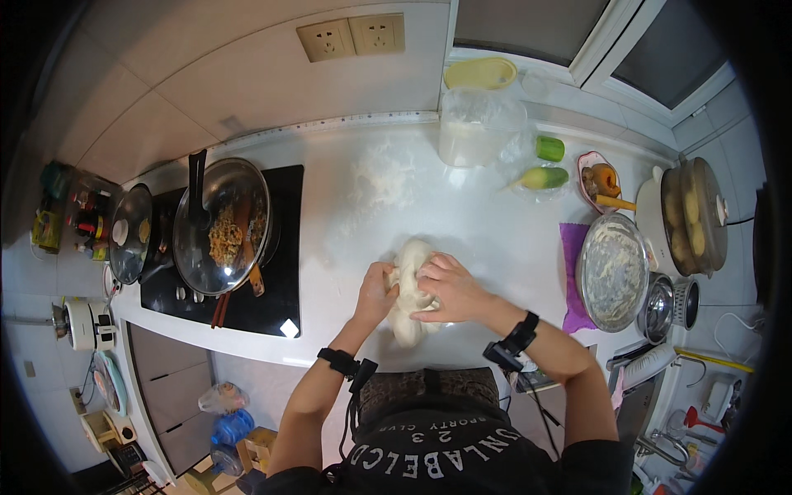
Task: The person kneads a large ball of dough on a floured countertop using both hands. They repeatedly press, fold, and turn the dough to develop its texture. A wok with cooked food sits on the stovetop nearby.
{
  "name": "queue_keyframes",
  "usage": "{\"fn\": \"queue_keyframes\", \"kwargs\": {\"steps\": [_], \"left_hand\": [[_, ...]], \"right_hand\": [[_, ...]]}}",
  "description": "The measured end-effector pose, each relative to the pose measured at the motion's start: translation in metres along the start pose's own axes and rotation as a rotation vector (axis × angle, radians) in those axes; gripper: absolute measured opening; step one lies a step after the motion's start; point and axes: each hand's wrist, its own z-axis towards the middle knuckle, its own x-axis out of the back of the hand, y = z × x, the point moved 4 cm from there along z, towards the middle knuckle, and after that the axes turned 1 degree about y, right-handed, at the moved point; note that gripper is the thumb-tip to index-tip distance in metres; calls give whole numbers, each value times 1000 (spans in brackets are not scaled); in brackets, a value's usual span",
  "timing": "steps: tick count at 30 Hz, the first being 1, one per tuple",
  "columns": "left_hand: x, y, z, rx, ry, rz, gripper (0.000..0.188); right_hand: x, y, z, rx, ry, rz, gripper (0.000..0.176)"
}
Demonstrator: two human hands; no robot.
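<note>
A long lump of pale dough [408, 284] lies on the white countertop [334, 216] near its front edge, folded and uneven along its length. My left hand [377, 294] grips its left side, fingers curled and thumb towards the middle. From the right, my right hand [450, 288] holds the dough with its fingers spread over the top and side. Part of the dough is hidden under the fingers. Loose flour [383, 179] dusts the counter beyond it.
Left, a lidded pan [223, 226] of food stands on a black cooktop [288, 247]. Back right are a plastic flour container [479, 127] and a cut green radish [544, 178]. Right, a floury metal basin [614, 272] rests on a purple cloth [572, 266], beside a steamer [693, 216].
</note>
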Motion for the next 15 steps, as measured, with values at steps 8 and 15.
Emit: {"fn": "queue_keyframes", "kwargs": {"steps": [8,15], "left_hand": [[-1,-5,4,-23,-51,200,59],[3,-8,27,-21,36,142,60]], "right_hand": [[-68,36,50,-283,262,-485,45],[-82,109,85,-173,162,-462,39]]}}
